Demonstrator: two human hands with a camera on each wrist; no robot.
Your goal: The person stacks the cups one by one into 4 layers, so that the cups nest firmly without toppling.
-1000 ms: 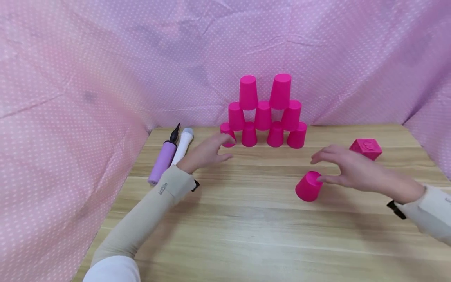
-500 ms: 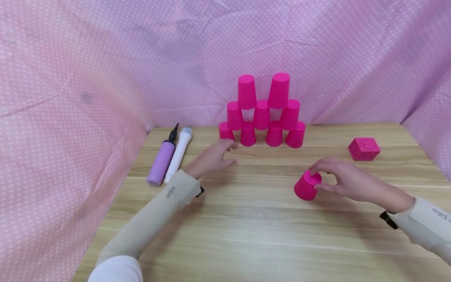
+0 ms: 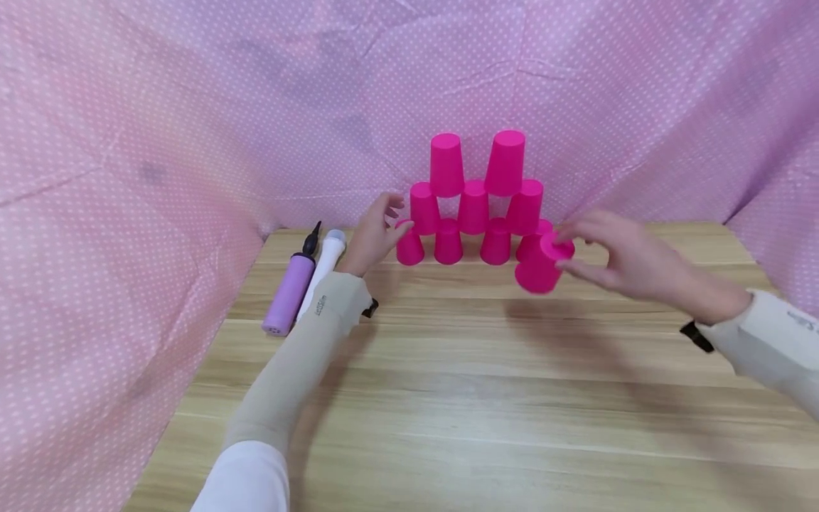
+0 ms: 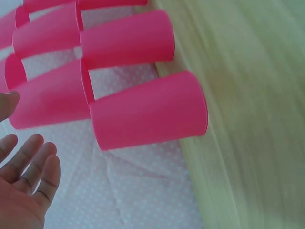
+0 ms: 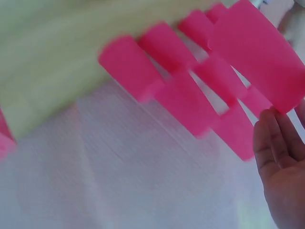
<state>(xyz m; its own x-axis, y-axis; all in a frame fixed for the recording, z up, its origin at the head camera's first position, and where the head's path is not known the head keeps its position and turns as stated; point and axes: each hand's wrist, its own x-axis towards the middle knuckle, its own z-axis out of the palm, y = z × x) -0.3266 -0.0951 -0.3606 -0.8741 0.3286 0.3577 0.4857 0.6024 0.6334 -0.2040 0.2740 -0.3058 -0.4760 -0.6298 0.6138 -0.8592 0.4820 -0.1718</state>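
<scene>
Pink cups stand upside down in a stack at the back: several in the bottom row, three in the middle row (image 3: 473, 208), two on top (image 3: 446, 167). My right hand (image 3: 623, 256) pinches one more pink cup (image 3: 536, 274) near its narrow end, raised above the table, mouth down and slightly tilted. In the head view this cup overlaps the bottom row's rightmost cup. My left hand (image 3: 376, 231), fingers spread and holding nothing, is beside the stack's left end. In the left wrist view its fingers (image 4: 48, 179) are apart from the bottom-left cup (image 4: 150, 110).
A purple hand pump (image 3: 291, 293) with a black nozzle and a white microphone-shaped item (image 3: 326, 259) lie at the table's left. A pink dotted cloth (image 3: 320, 107) hangs behind the wooden table (image 3: 448, 412). The pink block is hidden behind my right hand.
My right hand has taken hold of the single cup and lifted it away from the front, toward the stack's right end. My left hand has moved farther back and up beside the stack.
</scene>
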